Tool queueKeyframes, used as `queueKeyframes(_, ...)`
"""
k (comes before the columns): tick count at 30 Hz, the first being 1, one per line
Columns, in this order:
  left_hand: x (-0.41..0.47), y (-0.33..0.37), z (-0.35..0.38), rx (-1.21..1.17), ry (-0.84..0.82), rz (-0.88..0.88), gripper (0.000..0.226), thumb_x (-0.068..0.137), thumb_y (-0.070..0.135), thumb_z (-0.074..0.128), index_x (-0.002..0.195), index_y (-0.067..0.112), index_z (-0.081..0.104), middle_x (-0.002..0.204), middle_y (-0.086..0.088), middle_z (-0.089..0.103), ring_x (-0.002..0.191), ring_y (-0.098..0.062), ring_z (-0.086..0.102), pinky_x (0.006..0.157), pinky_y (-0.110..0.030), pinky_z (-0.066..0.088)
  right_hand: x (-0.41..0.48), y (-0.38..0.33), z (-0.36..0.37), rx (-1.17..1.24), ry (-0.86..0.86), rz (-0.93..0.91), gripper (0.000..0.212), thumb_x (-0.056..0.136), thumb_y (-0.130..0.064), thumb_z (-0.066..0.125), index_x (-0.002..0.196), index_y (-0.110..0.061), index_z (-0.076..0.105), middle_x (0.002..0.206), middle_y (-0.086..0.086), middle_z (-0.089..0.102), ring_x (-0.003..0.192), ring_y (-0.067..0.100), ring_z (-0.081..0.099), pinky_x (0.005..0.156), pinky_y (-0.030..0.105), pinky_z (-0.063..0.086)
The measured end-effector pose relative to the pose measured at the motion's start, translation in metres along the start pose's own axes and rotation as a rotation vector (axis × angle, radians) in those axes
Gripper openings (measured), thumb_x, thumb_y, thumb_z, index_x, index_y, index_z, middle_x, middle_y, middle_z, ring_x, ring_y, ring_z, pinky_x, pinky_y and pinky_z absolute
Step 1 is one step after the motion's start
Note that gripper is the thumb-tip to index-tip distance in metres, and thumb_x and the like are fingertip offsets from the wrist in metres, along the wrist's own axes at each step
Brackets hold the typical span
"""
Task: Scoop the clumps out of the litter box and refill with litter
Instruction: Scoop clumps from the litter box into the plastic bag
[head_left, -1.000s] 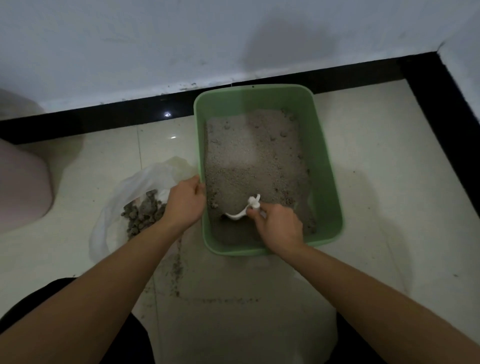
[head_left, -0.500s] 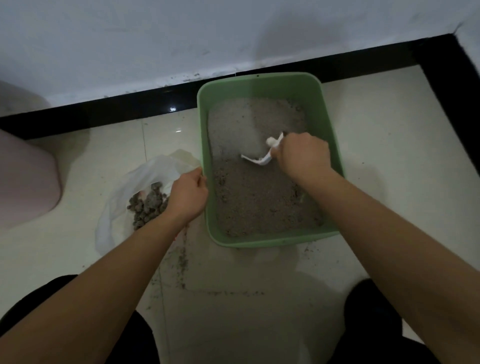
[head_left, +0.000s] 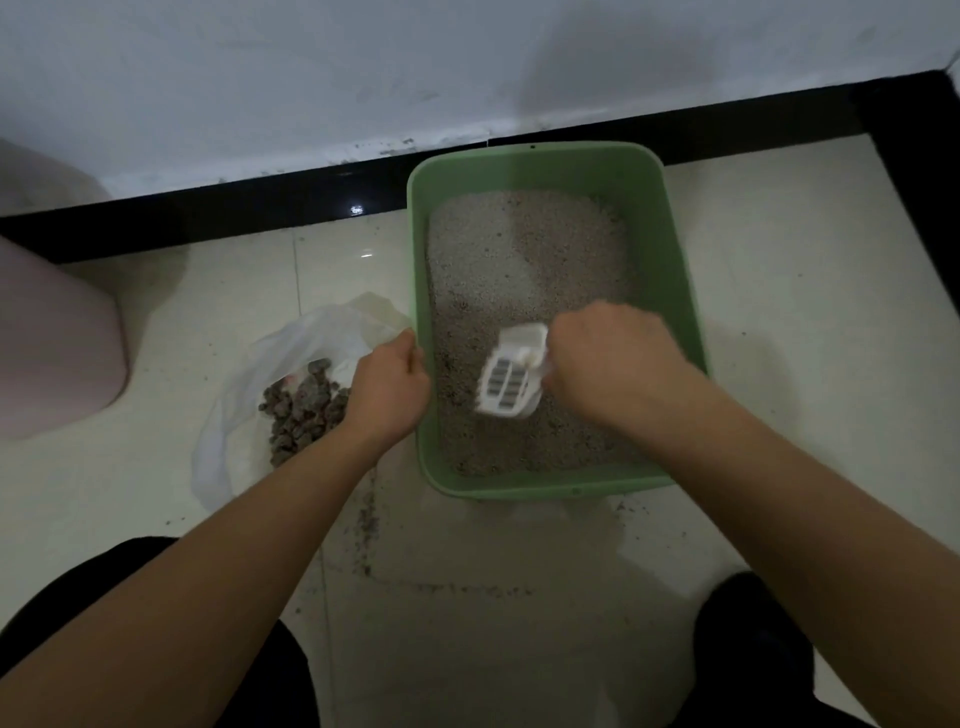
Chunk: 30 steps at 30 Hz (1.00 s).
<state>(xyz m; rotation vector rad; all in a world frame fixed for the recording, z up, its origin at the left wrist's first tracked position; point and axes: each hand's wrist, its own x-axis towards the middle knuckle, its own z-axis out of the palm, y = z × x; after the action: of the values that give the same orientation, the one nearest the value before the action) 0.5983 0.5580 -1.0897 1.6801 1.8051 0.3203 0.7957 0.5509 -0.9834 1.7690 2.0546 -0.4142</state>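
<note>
A green litter box (head_left: 675, 249) sits on the tiled floor against the wall, filled with grey litter (head_left: 519, 260). My right hand (head_left: 608, 358) grips the handle of a white slotted scoop (head_left: 511, 379), held over the litter in the near half of the box, its slots facing up. My left hand (head_left: 389, 384) grips the box's left rim. Left of the box lies a white plastic bag (head_left: 291, 358) holding a heap of dark clumps (head_left: 304, 405).
A pink container (head_left: 57, 332) stands at the far left. A black skirting strip (head_left: 208, 213) runs along the white wall and down the right side. Scattered litter grains (head_left: 369, 525) lie on the tiles in front of the box. My dark-clothed knees fill the lower corners.
My right hand drew the scoop from the far half of the box back toward me and turned it so its slotted face shows. My left hand stayed on the rim.
</note>
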Motion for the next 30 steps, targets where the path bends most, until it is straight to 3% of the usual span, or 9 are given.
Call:
queueKeyframes(3,0.0,0.001,0.0,-0.002,0.004,0.001,0.02,0.101,0.012,0.037,0.089,0.002,0.05,0.076,-0.014,0.055,0.067,-0.029,0.05,0.061,-0.032,0.034,-0.011,-0.021,0.026,0.154,-0.27,-0.069,0.01,0.094,-0.026,0.059,0.095,-0.015,0.059,0.084,0.002,0.057,0.076,0.02,0.056,0.069,0.033,0.05)
queueKeyframes(5,0.001,0.0,0.0,0.0,-0.003,0.003,0.022,0.1,0.012,0.037,0.089,0.0,0.052,0.078,-0.015,0.058,0.069,-0.03,0.053,0.061,-0.034,0.039,-0.017,-0.029,0.038,0.197,-0.356,-0.098,0.017,0.094,-0.02,0.056,0.108,-0.012,0.062,0.095,0.008,0.061,0.082,0.025,0.056,0.074,0.034,0.051)
queueKeyframes(8,0.001,-0.001,-0.001,-0.017,-0.012,0.001,0.022,0.1,0.013,0.038,0.089,0.001,0.053,0.08,-0.016,0.06,0.07,-0.03,0.055,0.061,-0.036,0.042,-0.02,-0.029,0.035,0.205,-0.369,-0.115,0.007,0.093,-0.015,0.054,0.093,-0.011,0.06,0.091,0.011,0.065,0.073,0.023,0.057,0.061,0.029,0.05)
queueKeyframes(11,0.0,0.001,-0.001,-0.02,-0.008,-0.007,0.021,0.101,0.012,0.038,0.083,0.004,0.046,0.073,-0.011,0.053,0.065,-0.025,0.047,0.059,-0.032,0.029,-0.014,-0.022,0.022,0.282,-0.495,-0.091,0.02,0.095,-0.012,0.053,0.079,-0.005,0.063,0.065,0.009,0.07,0.05,0.021,0.064,0.052,0.029,0.057)
queueKeyframes(13,-0.001,0.001,0.0,-0.03,-0.005,-0.011,0.021,0.102,0.013,0.037,0.085,0.003,0.047,0.075,-0.012,0.053,0.068,-0.026,0.047,0.061,-0.031,0.029,-0.003,-0.016,0.019,0.42,-0.612,-0.026,0.026,0.098,-0.015,0.053,0.077,-0.003,0.062,0.064,0.01,0.07,0.044,0.02,0.062,0.051,0.029,0.056)
queueKeyframes(17,-0.002,0.003,0.002,-0.062,-0.005,-0.014,0.031,0.103,0.014,0.037,0.12,-0.005,0.054,0.102,-0.022,0.062,0.089,-0.034,0.058,0.074,-0.032,0.041,0.033,0.008,0.011,0.567,-0.788,0.059,0.023,0.099,-0.021,0.057,0.085,-0.003,0.059,0.062,0.004,0.064,0.038,0.009,0.054,0.041,0.017,0.044)
queueKeyframes(23,0.002,-0.002,0.003,-0.083,-0.02,-0.012,0.036,0.103,0.014,0.038,0.131,-0.004,0.051,0.113,-0.022,0.062,0.107,-0.038,0.058,0.08,-0.031,0.04,0.074,0.012,-0.007,0.503,-1.167,0.172,0.028,0.102,-0.028,0.052,0.09,-0.005,0.061,0.059,-0.002,0.057,0.037,0.004,0.047,0.032,0.014,0.035)
queueKeyframes(26,0.002,-0.003,0.003,-0.074,-0.034,-0.01,0.038,0.103,0.015,0.038,0.135,-0.002,0.049,0.121,-0.024,0.061,0.111,-0.04,0.056,0.087,-0.034,0.042,0.078,-0.007,0.01,0.458,-1.133,0.221,0.026,0.103,-0.028,0.049,0.097,-0.004,0.057,0.059,-0.001,0.054,0.034,0.004,0.042,0.03,0.014,0.031)
queueKeyframes(30,0.002,-0.004,0.002,-0.096,-0.053,-0.018,0.034,0.103,0.015,0.038,0.127,-0.004,0.053,0.11,-0.025,0.062,0.101,-0.039,0.059,0.08,-0.034,0.042,0.049,-0.019,0.019,0.559,-0.846,0.214,0.018,0.102,-0.023,0.052,0.103,-0.005,0.055,0.07,0.005,0.059,0.037,0.008,0.046,0.035,0.016,0.035)
